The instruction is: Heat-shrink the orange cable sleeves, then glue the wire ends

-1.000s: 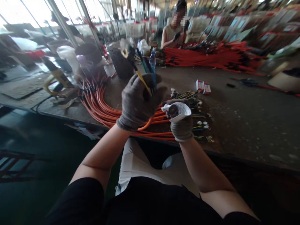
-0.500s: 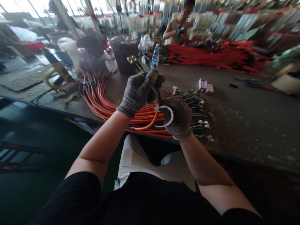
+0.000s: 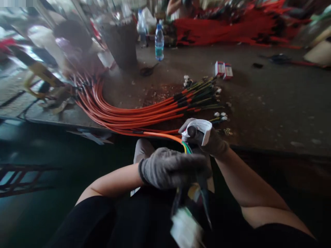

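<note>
My left hand [image 3: 173,168], in a grey knit glove, is closed around the loose wires of an orange cable and partly smeared by motion. Below it hang dark wire ends and a blurred white connector [image 3: 186,227]. My right hand [image 3: 217,143], also gloved, grips that orange cable [image 3: 162,135] where its sheath ends. Green and yellow wires [image 3: 186,147] run from there toward my left hand. A curled white strip [image 3: 204,125] loops around the fingers of my right hand. Some of its fingers are hidden behind the strip.
Bundled orange cables [image 3: 124,113] curve across the table, with terminals and white connectors [image 3: 219,115] at their right ends. Behind stand small boxes [image 3: 223,70], a water bottle [image 3: 159,43] and a dark bucket [image 3: 119,41]. Red cables [image 3: 227,31] lie at the back near another person's arm [image 3: 173,6].
My left hand has come down toward my lap, swinging the wire ends from pointing up and away to hanging down. My right hand has moved slightly right and down. The view has tilted downward.
</note>
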The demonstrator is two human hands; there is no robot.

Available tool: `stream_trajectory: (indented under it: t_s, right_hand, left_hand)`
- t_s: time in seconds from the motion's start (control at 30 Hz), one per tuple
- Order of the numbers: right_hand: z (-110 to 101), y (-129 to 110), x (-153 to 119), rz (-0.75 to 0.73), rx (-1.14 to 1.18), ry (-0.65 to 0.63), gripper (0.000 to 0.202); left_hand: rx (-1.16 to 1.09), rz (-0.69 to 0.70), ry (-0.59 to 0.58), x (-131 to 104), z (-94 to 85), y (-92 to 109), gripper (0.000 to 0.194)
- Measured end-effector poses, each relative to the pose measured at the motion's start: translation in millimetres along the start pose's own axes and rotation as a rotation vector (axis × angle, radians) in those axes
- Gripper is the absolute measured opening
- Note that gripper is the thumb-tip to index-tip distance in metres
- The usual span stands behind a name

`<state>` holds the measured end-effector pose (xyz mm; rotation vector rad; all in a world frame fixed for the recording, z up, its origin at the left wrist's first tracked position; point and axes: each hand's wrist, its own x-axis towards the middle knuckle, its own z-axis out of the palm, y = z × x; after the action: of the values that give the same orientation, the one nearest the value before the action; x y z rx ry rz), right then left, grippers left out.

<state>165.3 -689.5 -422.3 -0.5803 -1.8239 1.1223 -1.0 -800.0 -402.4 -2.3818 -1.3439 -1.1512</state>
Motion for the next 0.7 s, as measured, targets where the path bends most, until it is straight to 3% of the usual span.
stream_trajectory:
  t_s: [0.13, 0.23, 0.37, 0.5, 0.57, 0.7]
  right_hand:
    - [-15, -1, -24, 0.062, -0.035, -0.051, 0.030]
    - [-18, -2, -29, 0.073, -0.052, -0.144, 0.022]
    - [-19, -8, -23, -0.017, -0.098, -0.240, 0.027]
    - [-23, -12, -13, -0.162, -0.171, -0.427, 0.033]
    - [-26, -9, -12, -0.121, -0.186, -0.399, 0.034]
    - [-28, 4, -26, -0.021, -0.077, -0.193, 0.036]
  left_hand:
    - [-0.318, 0.396, -0.214, -22, 29.0, 10, 0.041]
    - [-0.345, 0.496, -0.364, -25, 33.3, 9, 0.040]
    - [-0.307, 0.575, -0.280, -17, 27.4, 12, 0.024]
    - [-0.362, 0.451, -0.227, -15, 28.1, 16, 0.024]
    - [-0.385, 0.393, -0.205, -19, 29.2, 17, 0.027]
    - [-0.435, 0.431, -0.110, -14, 27.3, 19, 0.023]
